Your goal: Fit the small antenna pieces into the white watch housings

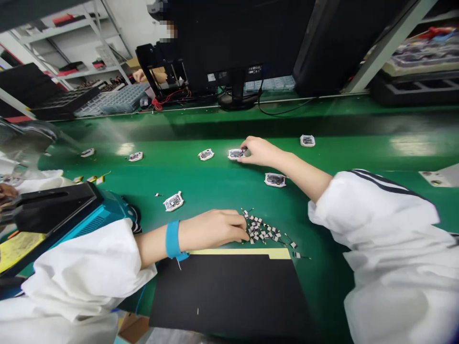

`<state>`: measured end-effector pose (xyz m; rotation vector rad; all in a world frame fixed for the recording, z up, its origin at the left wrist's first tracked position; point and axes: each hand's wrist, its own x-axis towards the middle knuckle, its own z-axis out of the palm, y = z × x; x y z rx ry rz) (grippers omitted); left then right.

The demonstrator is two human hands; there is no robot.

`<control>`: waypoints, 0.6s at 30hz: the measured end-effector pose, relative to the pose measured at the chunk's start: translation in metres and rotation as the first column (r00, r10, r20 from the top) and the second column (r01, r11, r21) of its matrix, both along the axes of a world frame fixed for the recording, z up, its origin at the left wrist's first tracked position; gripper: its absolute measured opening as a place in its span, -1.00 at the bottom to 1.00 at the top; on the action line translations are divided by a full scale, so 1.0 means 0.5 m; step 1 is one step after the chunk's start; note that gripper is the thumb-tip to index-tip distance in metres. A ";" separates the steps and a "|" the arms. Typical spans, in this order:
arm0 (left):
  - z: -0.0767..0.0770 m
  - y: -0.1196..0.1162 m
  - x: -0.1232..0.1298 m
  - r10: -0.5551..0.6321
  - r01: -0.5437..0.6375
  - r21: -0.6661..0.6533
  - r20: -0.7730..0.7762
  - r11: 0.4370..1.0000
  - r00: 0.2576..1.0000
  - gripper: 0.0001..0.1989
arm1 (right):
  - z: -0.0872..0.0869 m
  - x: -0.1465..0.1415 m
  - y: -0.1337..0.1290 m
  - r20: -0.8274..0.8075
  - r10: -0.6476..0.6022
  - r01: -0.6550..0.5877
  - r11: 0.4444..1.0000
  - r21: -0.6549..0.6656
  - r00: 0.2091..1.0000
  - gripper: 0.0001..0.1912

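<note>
The right hand (260, 152) has its fingers shut on a light, breakable circuit board (236, 154) at the edge; the left hand (215, 229) curls its fingers together by tiny wired parts (261, 231).

The person's right hand (260, 152) rests its fingertips (245, 151) on a small white-edged circuit board (236, 154), one of several lying in a loose row across the glossy green workbench (222, 203). The left hand (215, 229), with a blue wristband (172, 240) at the wrist, touches a scattered heap of tiny black-and-silver wired components (263, 231), just far of a matte black mat (229, 296) edged by a pale yellow strip (272, 253).
</note>
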<state>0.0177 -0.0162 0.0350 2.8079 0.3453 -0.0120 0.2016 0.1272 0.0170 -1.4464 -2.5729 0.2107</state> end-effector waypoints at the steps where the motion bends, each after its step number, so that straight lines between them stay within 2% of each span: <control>1: -0.007 -0.002 -0.001 -0.001 0.001 0.033 -0.008 0.999 1.000 -0.74 | 0.010 0.002 -0.024 -0.005 0.017 -0.017 1.000 0.000 1.000 -0.60; 5: -0.024 -0.004 0.000 -0.026 0.023 0.169 0.017 0.985 1.000 -0.78 | 0.029 0.008 -0.130 -0.027 0.099 -0.100 0.994 -0.033 0.995 -0.65; 9: -0.020 -0.024 0.050 -0.085 0.059 0.232 0.104 0.971 0.991 -0.79 | 0.007 0.005 -0.201 -0.096 0.161 -0.171 0.980 -0.105 0.982 -0.70; 14: -0.028 -0.064 0.160 -0.138 0.090 0.319 0.133 0.944 0.982 -0.85 | -0.033 0.000 -0.215 -0.148 0.122 -0.145 0.977 -0.159 0.981 -0.65; 18: -0.056 -0.071 0.206 -0.111 0.087 0.290 0.068 0.953 0.991 -0.87 | -0.047 0.002 -0.208 -0.213 0.100 -0.136 0.977 -0.162 0.972 -0.64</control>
